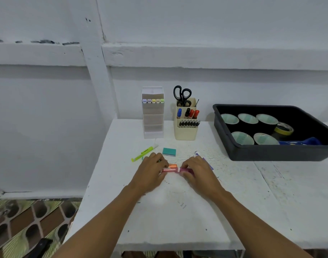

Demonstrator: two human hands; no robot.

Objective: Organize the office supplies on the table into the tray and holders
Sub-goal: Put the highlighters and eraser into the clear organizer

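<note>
Both my hands rest on the white table [159, 216] around a small bunch of highlighters. My left hand [152, 170] grips an orange highlighter [172, 166] and the end of a pink-red one [168, 170]. My right hand [194, 170] closes on a magenta highlighter [185, 170]. A purple marker [197, 154] lies partly hidden behind my right hand. A yellow-green highlighter [143, 154] and a teal eraser [169, 151] lie just beyond my left hand. The white tiered holder [153, 118] has pastel markers in its top tier.
A cream pen holder [186, 127] at the back holds scissors [182, 94], markers and black pens. A black tray [271, 151] at the right holds several tape rolls and a blue object. The table's left edge drops to a patterned floor.
</note>
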